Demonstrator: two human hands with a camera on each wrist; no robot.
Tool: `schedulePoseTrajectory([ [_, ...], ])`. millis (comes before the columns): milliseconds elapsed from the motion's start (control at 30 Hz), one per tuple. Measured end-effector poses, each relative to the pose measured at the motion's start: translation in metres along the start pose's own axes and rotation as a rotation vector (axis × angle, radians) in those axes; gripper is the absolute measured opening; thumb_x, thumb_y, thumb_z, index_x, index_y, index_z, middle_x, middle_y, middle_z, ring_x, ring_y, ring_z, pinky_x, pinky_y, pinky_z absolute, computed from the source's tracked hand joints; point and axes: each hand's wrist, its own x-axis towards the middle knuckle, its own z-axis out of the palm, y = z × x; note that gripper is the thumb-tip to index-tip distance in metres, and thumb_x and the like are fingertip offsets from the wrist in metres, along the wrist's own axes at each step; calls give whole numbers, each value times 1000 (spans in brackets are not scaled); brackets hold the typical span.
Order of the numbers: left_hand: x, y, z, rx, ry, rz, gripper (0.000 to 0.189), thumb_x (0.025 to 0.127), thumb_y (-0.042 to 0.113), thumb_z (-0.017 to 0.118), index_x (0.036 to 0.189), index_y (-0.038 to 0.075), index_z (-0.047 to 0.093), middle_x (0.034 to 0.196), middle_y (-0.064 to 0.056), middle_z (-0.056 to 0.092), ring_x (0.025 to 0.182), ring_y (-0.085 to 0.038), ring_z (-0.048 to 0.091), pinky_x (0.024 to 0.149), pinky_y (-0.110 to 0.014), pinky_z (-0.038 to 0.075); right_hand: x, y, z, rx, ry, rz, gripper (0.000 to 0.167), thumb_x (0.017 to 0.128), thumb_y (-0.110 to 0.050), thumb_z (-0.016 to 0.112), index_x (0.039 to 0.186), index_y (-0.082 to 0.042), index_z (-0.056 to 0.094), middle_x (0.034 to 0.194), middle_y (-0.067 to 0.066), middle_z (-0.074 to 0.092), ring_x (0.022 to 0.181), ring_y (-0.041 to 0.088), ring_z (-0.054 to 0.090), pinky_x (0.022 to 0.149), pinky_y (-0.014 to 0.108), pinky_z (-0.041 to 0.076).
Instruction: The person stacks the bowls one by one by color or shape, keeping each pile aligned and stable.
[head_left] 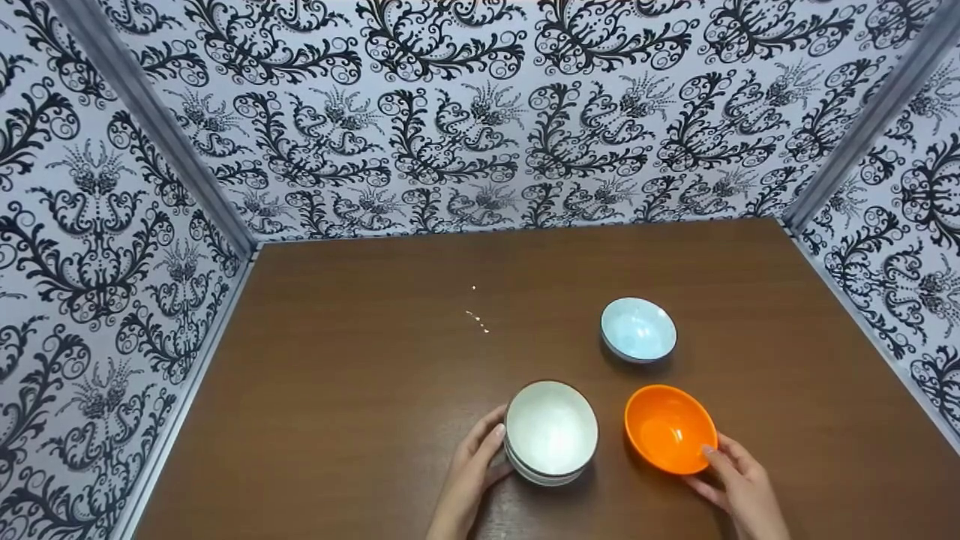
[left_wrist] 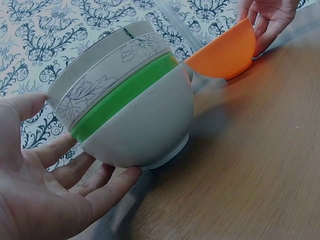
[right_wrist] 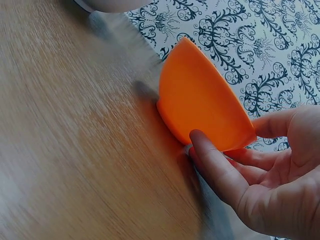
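Leftmost, the left hand [head_left: 469, 465] grips the near-left side of a stack of bowls [head_left: 551, 427], its thumb and fingers curved around it, a green bowl [left_wrist: 125, 95] showing above the white bottom one in the left wrist view. Next, farther back on the brown table [head_left: 360, 345], sits a pale blue bowl [head_left: 638, 330], while the orange bowl [head_left: 670, 430], nearer and just right of the stack, is pinched at its near-right edge by the right hand [head_left: 742, 487].
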Motion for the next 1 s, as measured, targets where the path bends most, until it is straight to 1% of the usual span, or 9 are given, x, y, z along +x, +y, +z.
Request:
schedulePoseTrajectory([
  [100,1,1,0,5,-1,-6,59,103,33,52,150,-1,39,157,-22,37,139,-29,45,102,-43,53,0,1,0,9,-1,-1,59,106,-21,45,154,3,20,117,-7,54,90,-8,61,91,32,58],
  [267,2,2,1,42,5,-26,63,104,37,50,150,-3,37,157,-25,35,143,-38,40,102,-47,52,-1,3,0,8,-6,-13,57,107,-21,44,154,3,22,113,-12,57,93,-4,63,92,33,58],
  [367,3,2,1,50,4,-27,64,104,37,49,151,-4,35,158,-26,34,144,-40,38,103,-48,51,-1,4,0,13,-9,-14,58,107,-21,43,154,3,21,111,-12,57,93,-4,64,92,33,58],
  [700,2,1,0,37,-8,-1,60,105,34,48,150,-4,37,157,-25,35,142,-35,41,103,-47,52,0,4,0,19,-7,-18,56,107,-19,42,154,3,22,107,-13,59,93,-2,64,91,34,58],
  [900,1,1,0,28,-10,-6,61,104,35,50,150,-3,37,157,-25,35,143,-33,41,103,-46,51,0,6,0,26,-3,-32,53,107,-15,41,153,4,23,105,-13,59,93,0,65,90,33,58],
  [1000,1,1,0,22,-9,-6,61,104,35,50,150,-3,37,158,-24,35,142,-33,41,103,-45,51,0,6,0,33,8,-35,51,106,-15,42,152,3,27,104,-13,59,92,1,65,90,33,59],
])
